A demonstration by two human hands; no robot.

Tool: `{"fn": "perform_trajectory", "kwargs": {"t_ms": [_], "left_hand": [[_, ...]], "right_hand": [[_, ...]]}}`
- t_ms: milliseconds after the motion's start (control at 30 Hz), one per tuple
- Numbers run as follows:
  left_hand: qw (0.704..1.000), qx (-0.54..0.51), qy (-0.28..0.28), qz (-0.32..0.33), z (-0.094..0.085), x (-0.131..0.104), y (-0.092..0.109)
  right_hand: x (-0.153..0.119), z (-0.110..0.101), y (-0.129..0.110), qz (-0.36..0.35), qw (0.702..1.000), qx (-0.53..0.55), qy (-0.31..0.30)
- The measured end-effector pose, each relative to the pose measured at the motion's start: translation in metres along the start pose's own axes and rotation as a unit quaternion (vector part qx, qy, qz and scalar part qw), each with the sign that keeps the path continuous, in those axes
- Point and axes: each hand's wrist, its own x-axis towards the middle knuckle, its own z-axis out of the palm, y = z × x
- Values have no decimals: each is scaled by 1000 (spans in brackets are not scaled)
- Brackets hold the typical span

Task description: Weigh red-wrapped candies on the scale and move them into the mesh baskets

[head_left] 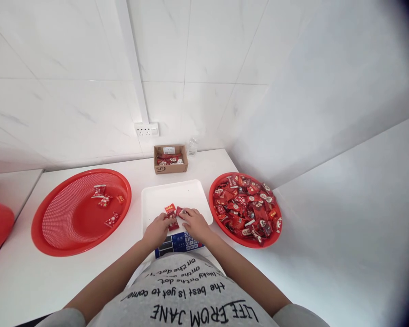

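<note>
Both hands are over the front part of a white scale tray (173, 193), whose blue keypad (179, 242) shows below it. My left hand (157, 230) has its fingers closed on a red packet (172, 223) at the tray's front. In my right hand (194, 223), the fingers are bent round a small red packet (180, 211), just right of the other one. An orange-red packet (170, 208) lies on the tray just beyond my left fingertips. The undersides of the fingers are hidden.
A red basket (80, 250) with several packets stands left. Another red basket (214, 206), heaped with red packets, stands right beside the wall. A cardboard box (172, 168) of packets and a clear bottle (192, 146) stand behind the scale. More red plastic (3, 222) shows far left.
</note>
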Motion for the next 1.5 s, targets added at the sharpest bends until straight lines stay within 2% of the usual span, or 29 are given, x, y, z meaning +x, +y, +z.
{"fn": "perform_trajectory", "kwargs": {"t_ms": [233, 333, 433, 567, 667, 800, 967, 1167, 1300, 1500], "left_hand": [[999, -27, 13, 28, 1, 3, -4], [997, -71, 24, 25, 2, 0, -5], [988, -144, 48, -8, 3, -3, -9], [964, -236, 82, -96, 1, -1, -16], [963, -223, 113, -103, -4, 10, -18], [983, -126, 117, -68, -9, 34, -11], [990, -77, 98, -59, -10, 50, -11], [994, -35, 85, -54, -14, 43, -21], [995, -55, 76, -41, -17, 39, -19], [977, -154, 136, -57, -18, 26, -14]], "right_hand": [[-2, 2, -3, 14, 999, 33, 7], [-6, -4, 4, 41, 997, 50, 34], [-18, -12, 25, 89, 991, 53, 89], [-44, -20, 66, 167, 972, 45, 162], [-64, -19, 89, 216, 958, 40, 185], [-77, -4, 100, 237, 950, 42, 198], [-77, 10, 99, 244, 945, 55, 211], [-78, 12, 99, 244, 945, 69, 208], [-76, 8, 104, 246, 944, 78, 204], [-75, -3, 122, 283, 943, 26, 175]]}}
